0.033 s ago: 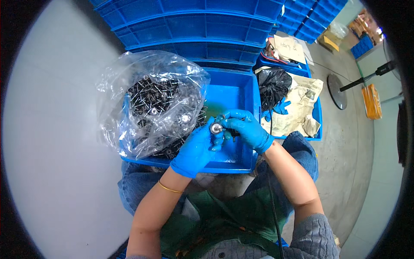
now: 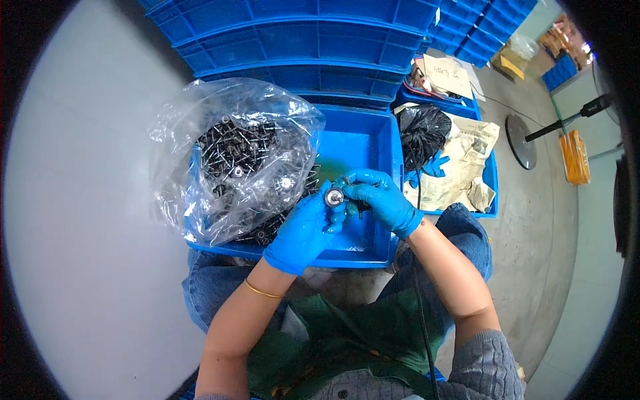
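My left hand (image 2: 303, 223), in a wet blue glove, is closed on a small round metal part (image 2: 334, 197) with a pale centre and a dark rim. Against its right side, the gloved fingers of my right hand (image 2: 380, 200) are bent and closed around something dark, mostly hidden by the fingers. Both hands meet above a blue tray (image 2: 395, 157). In the tray's left half lies a clear plastic bag (image 2: 267, 100) filled with many black parts with thin metal pins (image 2: 233, 147). More such parts lie loose beside my left hand.
Stacked blue crates (image 2: 293, 47) rise behind the tray. To the right, another blue bin (image 2: 492, 180) holds crumpled paper (image 2: 467, 160), a black plastic bag (image 2: 423, 133) and a blue glove (image 2: 437, 167). A round stand base (image 2: 520, 141) is on the floor. A black cord (image 2: 421, 300) hangs beside my right forearm.
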The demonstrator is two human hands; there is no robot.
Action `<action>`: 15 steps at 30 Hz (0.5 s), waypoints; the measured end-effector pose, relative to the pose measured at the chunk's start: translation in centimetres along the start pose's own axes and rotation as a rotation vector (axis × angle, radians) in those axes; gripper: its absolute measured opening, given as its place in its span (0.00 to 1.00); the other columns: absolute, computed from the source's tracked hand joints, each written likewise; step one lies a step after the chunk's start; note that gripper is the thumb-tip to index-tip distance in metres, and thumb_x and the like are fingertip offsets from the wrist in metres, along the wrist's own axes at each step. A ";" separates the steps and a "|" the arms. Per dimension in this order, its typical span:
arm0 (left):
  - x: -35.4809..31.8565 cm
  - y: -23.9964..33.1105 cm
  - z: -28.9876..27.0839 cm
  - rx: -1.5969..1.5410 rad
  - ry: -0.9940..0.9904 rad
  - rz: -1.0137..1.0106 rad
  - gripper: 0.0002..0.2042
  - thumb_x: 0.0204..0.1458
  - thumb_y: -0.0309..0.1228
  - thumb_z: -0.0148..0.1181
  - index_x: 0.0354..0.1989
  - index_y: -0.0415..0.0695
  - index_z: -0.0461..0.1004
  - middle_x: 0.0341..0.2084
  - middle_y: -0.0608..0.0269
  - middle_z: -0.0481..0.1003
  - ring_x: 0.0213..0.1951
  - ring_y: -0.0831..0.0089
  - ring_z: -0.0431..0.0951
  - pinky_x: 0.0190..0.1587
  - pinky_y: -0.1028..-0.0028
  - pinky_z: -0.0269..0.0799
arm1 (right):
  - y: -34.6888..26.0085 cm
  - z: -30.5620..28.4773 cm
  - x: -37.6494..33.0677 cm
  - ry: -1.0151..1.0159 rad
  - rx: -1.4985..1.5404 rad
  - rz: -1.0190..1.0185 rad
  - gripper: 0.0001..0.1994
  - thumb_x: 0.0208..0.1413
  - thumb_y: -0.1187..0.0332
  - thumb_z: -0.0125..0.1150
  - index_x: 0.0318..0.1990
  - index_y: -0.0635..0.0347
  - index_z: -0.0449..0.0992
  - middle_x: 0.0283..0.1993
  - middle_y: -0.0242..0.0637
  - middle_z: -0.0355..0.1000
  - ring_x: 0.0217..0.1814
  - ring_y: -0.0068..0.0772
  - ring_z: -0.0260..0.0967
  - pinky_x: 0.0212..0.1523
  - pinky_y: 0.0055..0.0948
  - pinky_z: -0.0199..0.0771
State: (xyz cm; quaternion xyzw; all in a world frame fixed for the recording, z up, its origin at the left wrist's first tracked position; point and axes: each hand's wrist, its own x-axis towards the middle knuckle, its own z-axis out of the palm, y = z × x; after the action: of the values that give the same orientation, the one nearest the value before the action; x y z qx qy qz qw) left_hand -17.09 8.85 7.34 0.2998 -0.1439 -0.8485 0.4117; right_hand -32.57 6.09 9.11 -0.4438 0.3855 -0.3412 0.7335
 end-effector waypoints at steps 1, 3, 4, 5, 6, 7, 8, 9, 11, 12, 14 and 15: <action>0.0 0.0 0.0 -0.037 0.008 0.003 0.13 0.54 0.38 0.38 0.32 0.43 0.66 0.19 0.69 0.65 0.19 0.83 0.62 0.19 0.84 0.56 | 0.1 0.0 -0.1 -0.005 -0.011 -0.017 0.09 0.46 0.67 0.55 0.35 0.60 0.69 0.25 0.30 0.67 0.22 0.17 0.63 0.22 0.14 0.61; 0.0 0.0 0.3 -0.098 0.069 0.025 0.12 0.54 0.37 0.39 0.32 0.43 0.67 0.20 0.69 0.65 0.19 0.83 0.62 0.19 0.84 0.56 | 0.4 0.6 -0.2 0.026 -0.037 -0.110 0.10 0.45 0.70 0.56 0.36 0.60 0.69 0.27 0.30 0.67 0.24 0.17 0.64 0.25 0.16 0.64; -0.1 0.0 0.9 -0.122 0.123 0.044 0.12 0.54 0.37 0.39 0.32 0.44 0.67 0.20 0.69 0.66 0.19 0.83 0.62 0.19 0.84 0.56 | 0.7 1.4 -0.2 0.062 -0.052 -0.185 0.10 0.44 0.71 0.57 0.35 0.60 0.69 0.28 0.30 0.67 0.26 0.17 0.64 0.27 0.17 0.65; -0.1 0.0 1.2 -0.146 0.177 0.062 0.11 0.53 0.37 0.40 0.33 0.44 0.67 0.21 0.69 0.66 0.20 0.83 0.62 0.19 0.84 0.56 | 0.8 1.9 -0.1 0.099 -0.068 -0.260 0.10 0.43 0.72 0.58 0.35 0.60 0.69 0.29 0.30 0.67 0.28 0.16 0.64 0.29 0.17 0.66; 0.0 -0.2 0.9 -0.113 0.165 0.085 0.11 0.53 0.37 0.40 0.33 0.44 0.67 0.22 0.69 0.66 0.20 0.83 0.62 0.19 0.84 0.56 | 0.8 2.1 -0.1 0.087 -0.020 -0.208 0.11 0.42 0.72 0.58 0.35 0.61 0.69 0.30 0.30 0.67 0.29 0.17 0.64 0.31 0.18 0.67; 0.3 -0.6 0.3 -0.079 0.152 0.109 0.11 0.53 0.37 0.41 0.33 0.44 0.67 0.23 0.70 0.67 0.20 0.83 0.62 0.19 0.84 0.56 | 0.8 2.2 -0.2 0.075 0.028 -0.154 0.11 0.42 0.73 0.59 0.35 0.61 0.68 0.31 0.30 0.67 0.31 0.17 0.64 0.33 0.18 0.67; 0.5 -0.8 0.0 -0.046 0.140 0.131 0.10 0.53 0.37 0.41 0.33 0.45 0.67 0.23 0.70 0.67 0.20 0.83 0.62 0.19 0.84 0.56 | 0.7 2.3 -0.3 0.063 0.076 -0.101 0.12 0.41 0.74 0.59 0.36 0.61 0.68 0.32 0.30 0.66 0.33 0.18 0.65 0.35 0.19 0.67; 0.5 -0.7 0.2 -0.082 0.156 0.123 0.11 0.53 0.37 0.41 0.33 0.45 0.67 0.24 0.69 0.67 0.21 0.83 0.62 0.19 0.84 0.56 | 0.6 2.3 -0.3 0.066 0.015 -0.132 0.12 0.41 0.74 0.59 0.36 0.61 0.68 0.32 0.30 0.67 0.33 0.18 0.65 0.35 0.19 0.67; 0.4 -0.5 0.6 -0.153 0.187 0.106 0.11 0.53 0.38 0.41 0.34 0.44 0.66 0.26 0.69 0.68 0.21 0.83 0.62 0.19 0.84 0.56 | 0.5 2.0 -0.2 0.071 -0.107 -0.194 0.12 0.42 0.73 0.58 0.37 0.61 0.68 0.32 0.30 0.67 0.33 0.19 0.65 0.35 0.19 0.67; 0.4 -0.4 0.4 -0.151 0.130 0.107 0.11 0.53 0.36 0.40 0.36 0.44 0.65 0.27 0.68 0.68 0.23 0.82 0.63 0.20 0.84 0.57 | 0.4 1.8 -0.2 0.042 -0.084 -0.191 0.12 0.43 0.74 0.58 0.38 0.61 0.68 0.32 0.31 0.67 0.33 0.18 0.65 0.35 0.19 0.67; 0.1 -0.3 -0.3 -0.145 0.018 0.111 0.10 0.53 0.34 0.39 0.40 0.44 0.63 0.29 0.66 0.67 0.26 0.81 0.65 0.23 0.83 0.60 | 0.5 1.4 -0.1 -0.017 -0.038 -0.184 0.12 0.44 0.74 0.56 0.39 0.62 0.68 0.32 0.31 0.67 0.33 0.18 0.65 0.35 0.19 0.67; 0.1 -0.3 -0.4 -0.142 -0.015 0.100 0.10 0.53 0.34 0.39 0.39 0.44 0.63 0.27 0.66 0.67 0.25 0.81 0.64 0.22 0.83 0.59 | 0.1 1.3 -0.2 -0.006 -0.068 -0.152 0.12 0.45 0.74 0.55 0.39 0.62 0.68 0.32 0.31 0.67 0.32 0.18 0.65 0.34 0.18 0.67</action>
State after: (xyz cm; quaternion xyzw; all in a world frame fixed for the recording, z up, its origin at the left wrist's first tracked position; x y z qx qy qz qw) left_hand -17.11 8.93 6.84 0.2559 -0.1011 -0.8371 0.4729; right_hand -31.54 6.83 9.44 -0.4974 0.3597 -0.3815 0.6911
